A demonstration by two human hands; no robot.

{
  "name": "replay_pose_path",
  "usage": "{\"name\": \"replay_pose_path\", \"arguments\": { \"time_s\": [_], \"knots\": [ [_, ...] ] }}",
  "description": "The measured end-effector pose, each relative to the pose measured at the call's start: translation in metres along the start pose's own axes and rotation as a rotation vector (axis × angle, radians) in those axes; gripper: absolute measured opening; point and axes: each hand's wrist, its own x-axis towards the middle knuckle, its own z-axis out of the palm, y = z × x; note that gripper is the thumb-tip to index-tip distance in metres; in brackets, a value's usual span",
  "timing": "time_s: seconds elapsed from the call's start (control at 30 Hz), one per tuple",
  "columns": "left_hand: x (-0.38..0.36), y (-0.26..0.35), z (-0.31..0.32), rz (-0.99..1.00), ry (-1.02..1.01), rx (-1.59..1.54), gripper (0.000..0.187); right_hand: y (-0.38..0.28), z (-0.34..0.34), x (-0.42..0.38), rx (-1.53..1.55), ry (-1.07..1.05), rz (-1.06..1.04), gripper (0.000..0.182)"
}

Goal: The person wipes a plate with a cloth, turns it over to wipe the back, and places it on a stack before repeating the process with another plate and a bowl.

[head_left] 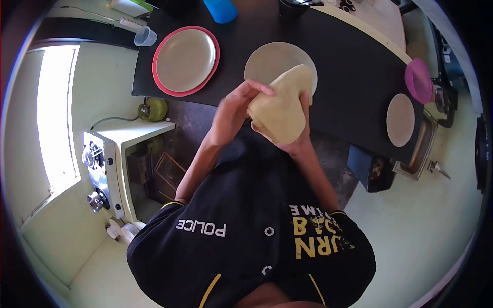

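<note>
A folded pale yellow cloth (285, 110) is held up in front of my chest, near the edge of the black table. My left hand (233, 113) grips it from the left side, with fingers bent over its upper left edge. My right hand (298, 143) is wrapped around the cloth from below and behind, and the thumb shows along its right side. Most of the right fingers are hidden by the cloth. Just beyond, a beige plate (269, 59) lies on the table, partly covered by the cloth in this view.
On the black table (354, 92), a beige plate (186, 59) sits on a larger red-rimmed plate (155, 77). Another beige plate (400, 120) and a pink bowl (418, 81) are at the right. A blue cup (221, 10) stands far back. The sink (418, 149) is right, the stove (105, 164) left.
</note>
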Motion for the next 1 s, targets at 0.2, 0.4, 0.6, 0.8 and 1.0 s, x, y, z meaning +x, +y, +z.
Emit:
{"name": "replay_pose_path", "arguments": {
  "time_s": [0.2,0.4,0.6,0.8,1.0],
  "knots": [
    [-0.01,-0.013,0.015,0.154,0.225,0.679,0.026,-0.008,0.026,0.005,-0.45,0.478,-0.219,0.059],
    [0.007,-0.027,-0.011,0.014,0.636,0.609,0.041,-0.072,0.046,0.011,-1.089,0.753,-0.561,0.051],
    [0.015,-0.051,-0.034,-0.334,0.365,0.319,0.073,-0.115,0.065,0.027,-2.099,0.76,-0.397,0.03],
    [0.021,-0.076,-0.035,-0.25,0.273,0.199,0.08,-0.1,0.056,0.062,-2.675,0.635,-0.515,0.033],
    [0.024,-0.082,-0.041,-0.171,0.255,0.181,0.074,-0.074,0.016,0.088,-2.802,0.405,-0.497,0.031]
  ]
}}
